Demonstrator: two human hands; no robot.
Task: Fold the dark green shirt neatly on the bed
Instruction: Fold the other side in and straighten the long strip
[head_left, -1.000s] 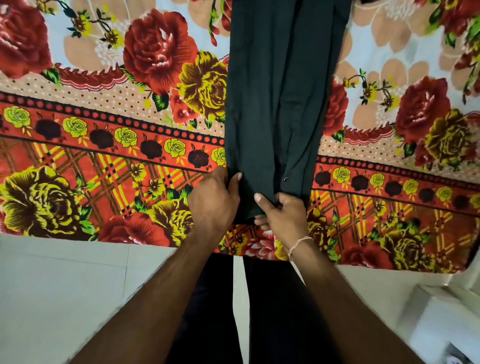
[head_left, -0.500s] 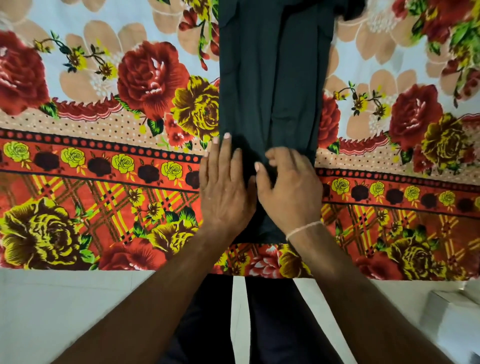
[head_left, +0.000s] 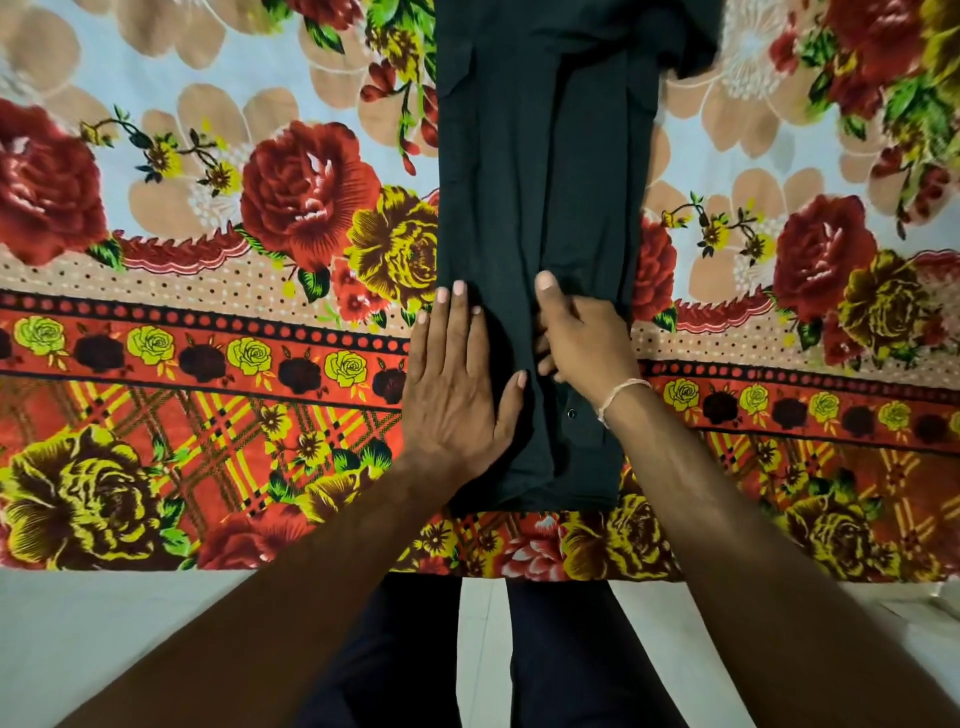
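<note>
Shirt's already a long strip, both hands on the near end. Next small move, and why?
Probably pinch the near hem and carry it up toward the collar end. The dark green cotton shirt lies as a narrow strip on the floral bedsheet; left hand rests flat, right hand curls at the centre fold.

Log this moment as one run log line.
shirt: folded into long strip on bedsheet | left hand: flat, pressing | right hand: fingers curled on centre fold

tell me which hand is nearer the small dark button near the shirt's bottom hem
Right. The right hand lies on the dark green shirt just above the button, its wrist almost beside it. The left hand presses flat on the shirt's left edge, farther across the fabric.
</note>
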